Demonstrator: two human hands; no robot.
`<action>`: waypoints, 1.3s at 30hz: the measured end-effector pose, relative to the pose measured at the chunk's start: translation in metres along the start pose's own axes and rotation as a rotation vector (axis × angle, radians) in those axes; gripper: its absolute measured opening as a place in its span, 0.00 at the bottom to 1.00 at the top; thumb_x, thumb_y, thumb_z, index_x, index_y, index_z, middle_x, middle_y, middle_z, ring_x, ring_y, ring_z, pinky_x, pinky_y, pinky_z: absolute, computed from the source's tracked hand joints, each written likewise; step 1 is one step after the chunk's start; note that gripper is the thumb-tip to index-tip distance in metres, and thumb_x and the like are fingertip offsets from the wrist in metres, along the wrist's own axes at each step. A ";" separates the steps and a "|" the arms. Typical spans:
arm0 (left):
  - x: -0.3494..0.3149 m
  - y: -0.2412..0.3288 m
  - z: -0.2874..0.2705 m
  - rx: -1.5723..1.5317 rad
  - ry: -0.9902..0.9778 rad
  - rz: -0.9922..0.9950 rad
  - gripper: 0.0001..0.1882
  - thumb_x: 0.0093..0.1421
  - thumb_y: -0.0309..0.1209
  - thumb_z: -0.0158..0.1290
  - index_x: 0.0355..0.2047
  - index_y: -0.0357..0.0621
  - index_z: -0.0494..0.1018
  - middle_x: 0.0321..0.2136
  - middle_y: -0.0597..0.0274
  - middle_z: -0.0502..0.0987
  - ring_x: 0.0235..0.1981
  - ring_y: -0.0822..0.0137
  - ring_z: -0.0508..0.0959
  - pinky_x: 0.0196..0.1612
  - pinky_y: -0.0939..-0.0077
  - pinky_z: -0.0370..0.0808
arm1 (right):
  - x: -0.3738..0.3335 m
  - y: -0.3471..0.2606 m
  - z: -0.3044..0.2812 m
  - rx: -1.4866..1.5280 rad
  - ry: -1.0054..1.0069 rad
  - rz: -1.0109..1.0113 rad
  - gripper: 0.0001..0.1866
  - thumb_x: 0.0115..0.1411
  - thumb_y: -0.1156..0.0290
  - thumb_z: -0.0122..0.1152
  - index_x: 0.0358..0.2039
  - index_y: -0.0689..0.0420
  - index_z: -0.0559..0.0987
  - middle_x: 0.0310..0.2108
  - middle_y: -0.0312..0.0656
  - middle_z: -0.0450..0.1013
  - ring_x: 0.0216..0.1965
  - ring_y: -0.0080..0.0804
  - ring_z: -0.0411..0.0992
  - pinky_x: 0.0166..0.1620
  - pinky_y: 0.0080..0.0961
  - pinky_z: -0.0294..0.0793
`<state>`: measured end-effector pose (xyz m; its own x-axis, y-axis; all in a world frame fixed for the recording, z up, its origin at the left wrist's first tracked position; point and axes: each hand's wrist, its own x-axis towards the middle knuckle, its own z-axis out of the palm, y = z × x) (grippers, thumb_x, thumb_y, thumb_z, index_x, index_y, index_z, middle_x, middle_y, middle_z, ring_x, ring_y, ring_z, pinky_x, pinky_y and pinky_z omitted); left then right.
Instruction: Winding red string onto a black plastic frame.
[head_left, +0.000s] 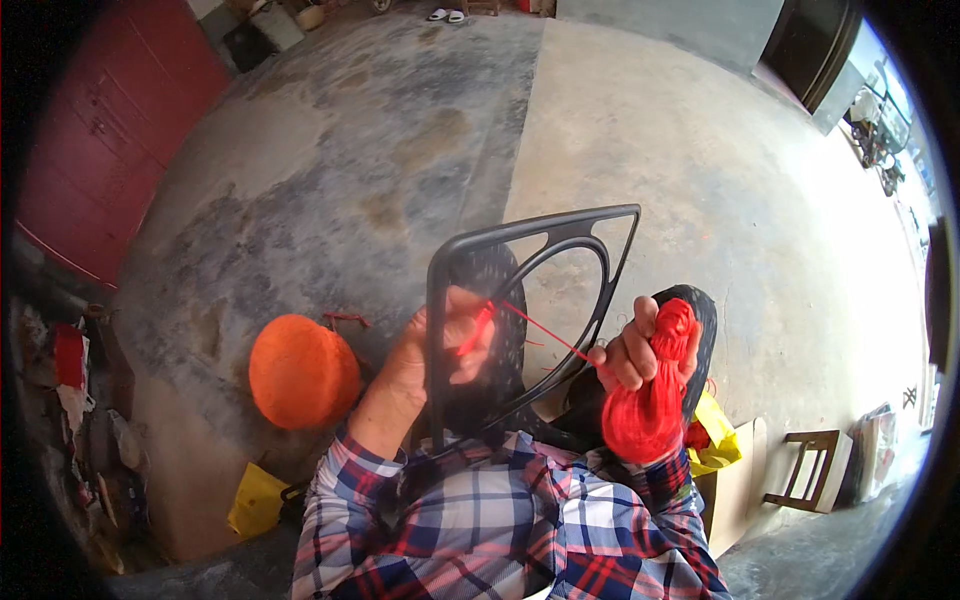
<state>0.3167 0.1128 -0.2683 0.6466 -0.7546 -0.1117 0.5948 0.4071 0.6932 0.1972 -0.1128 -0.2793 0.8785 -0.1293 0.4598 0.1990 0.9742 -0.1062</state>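
Left hand (463, 335): forearm up from lower left, palm behind frame's left bar, fingers curled on red strand (540, 327), grip detail blurred. Right hand (632, 352): fist closed round red skein (642, 418), knuckles up, above right knee. Strand runs taut hand to hand across black frame (438, 300). Frame tilted over the lap, pointed corner far right. Orange stool (300, 372) on floor, left of left forearm.
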 end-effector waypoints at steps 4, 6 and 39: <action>-0.001 0.010 0.004 -0.017 -0.033 0.024 0.17 0.57 0.30 0.59 0.47 0.49 0.69 0.27 0.54 0.74 0.18 0.69 0.72 0.13 0.82 0.64 | -0.006 0.013 0.028 -0.301 0.203 0.045 0.30 0.63 0.38 0.40 0.40 0.56 0.68 0.17 0.38 0.67 0.19 0.35 0.67 0.44 0.43 0.70; -0.003 0.011 -0.005 0.015 -0.028 0.061 0.18 0.57 0.30 0.59 0.48 0.50 0.68 0.27 0.54 0.74 0.18 0.69 0.72 0.14 0.82 0.64 | -0.006 0.014 0.035 -0.320 0.466 0.061 0.27 0.66 0.42 0.36 0.39 0.55 0.71 0.19 0.35 0.69 0.21 0.36 0.71 0.39 0.42 0.73; -0.009 -0.013 0.040 0.037 -0.090 -0.217 0.32 0.61 0.59 0.45 0.46 0.40 0.71 0.33 0.52 0.76 0.24 0.66 0.76 0.19 0.77 0.68 | 0.025 0.032 -0.035 -0.336 0.458 0.161 0.31 0.52 0.62 0.66 0.54 0.62 0.70 0.51 0.42 0.72 0.52 0.36 0.70 0.57 0.34 0.66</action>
<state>0.2843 0.0935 -0.2482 0.4593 -0.8659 -0.1980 0.6961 0.2124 0.6858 0.2402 -0.0912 -0.3020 0.9923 -0.1241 -0.0050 0.1085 0.8859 -0.4511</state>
